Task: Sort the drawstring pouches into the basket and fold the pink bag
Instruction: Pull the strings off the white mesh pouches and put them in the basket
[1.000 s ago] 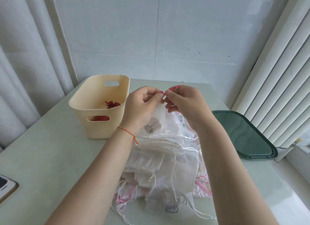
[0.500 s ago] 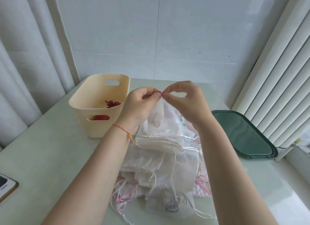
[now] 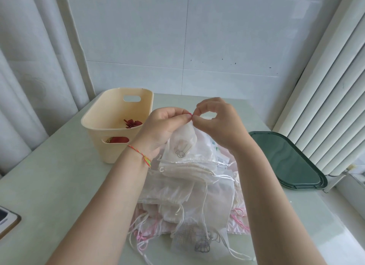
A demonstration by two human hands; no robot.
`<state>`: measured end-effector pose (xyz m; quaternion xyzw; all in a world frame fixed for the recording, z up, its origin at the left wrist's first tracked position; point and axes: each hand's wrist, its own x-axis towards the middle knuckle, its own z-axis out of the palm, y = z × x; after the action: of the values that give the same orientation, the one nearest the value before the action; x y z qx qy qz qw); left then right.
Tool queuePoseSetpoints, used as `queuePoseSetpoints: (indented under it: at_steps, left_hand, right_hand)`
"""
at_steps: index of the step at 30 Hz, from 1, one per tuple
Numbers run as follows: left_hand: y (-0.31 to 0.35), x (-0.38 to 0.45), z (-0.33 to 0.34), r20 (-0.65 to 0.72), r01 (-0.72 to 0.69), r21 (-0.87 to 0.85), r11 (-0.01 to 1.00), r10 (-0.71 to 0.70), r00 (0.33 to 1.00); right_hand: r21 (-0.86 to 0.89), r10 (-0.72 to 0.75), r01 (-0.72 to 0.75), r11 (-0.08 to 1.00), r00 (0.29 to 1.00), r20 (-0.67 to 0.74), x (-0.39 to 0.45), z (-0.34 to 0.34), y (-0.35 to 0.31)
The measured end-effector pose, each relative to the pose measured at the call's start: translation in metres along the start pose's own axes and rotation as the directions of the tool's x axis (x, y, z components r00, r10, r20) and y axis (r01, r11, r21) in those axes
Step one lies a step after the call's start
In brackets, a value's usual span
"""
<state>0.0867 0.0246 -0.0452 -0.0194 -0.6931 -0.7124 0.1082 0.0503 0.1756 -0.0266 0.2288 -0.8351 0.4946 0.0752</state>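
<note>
1. Since half a second ago the hands have stayed raised together over the pile, and the right hand [image 3: 219,124] has rounded its thumb and forefinger into a more open ring; the sheer pouch [image 3: 182,144] hangs a little lower beneath them.
2. The left hand [image 3: 164,126] has its fingers curled, thumb and forefinger pressed together on a small pink-red bit of cord at the pouch's top. The right hand's fingers pinch the same spot from the other side, fingertips nearly touching the left's.
3. The held pouch is translucent white with a faint grey printed motif, hanging just above the pile of pouches [image 3: 189,195] on the surface [image 3: 59,185].
4. The pile is white and cream organza with thin white drawstrings trailing off; pink fabric [image 3: 239,219] and pink cords peek from beneath it.
5. The cream basket [image 3: 116,114] stands just left of the pile, with something dark red inside.
6. The pink fabric is mostly buried, so its shape cannot be told. What the red things in the basket are is unclear. A dark green tray [image 3: 286,162] lies to the right, and a device [image 3: 7,221] is cut off at the left edge.
</note>
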Motion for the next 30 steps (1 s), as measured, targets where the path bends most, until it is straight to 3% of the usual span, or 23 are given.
queuePoseSetpoints:
  at_steps: [4, 18, 24, 30]
  left_hand:
    - [0.003, -0.001, -0.002, 0.068, 0.042, -0.072, 0.996, -0.037, 0.997]
    - [-0.007, 0.005, -0.009, 0.235, 0.176, -0.230, 0.957, -0.120, 0.965]
    - [-0.007, 0.006, -0.004, 0.218, 0.296, -0.349, 0.889, -0.230, 0.948]
    - [-0.007, 0.004, -0.001, 0.250, 0.330, -0.429, 0.841, -0.241, 0.938]
  right_hand:
    - [0.104, 0.013, -0.016, 0.994, 0.999, 0.036, 0.000, 0.003, 0.002]
    - [0.150, 0.045, -0.056, 0.987, 0.996, 0.074, 0.000, 0.008, 0.003]
    - [0.072, 0.022, -0.022, 0.997, 1.000, -0.009, 0.001, 0.013, 0.006]
    - [0.070, -0.001, 0.006, 0.998, 0.998, -0.065, 0.002, 0.017, 0.005]
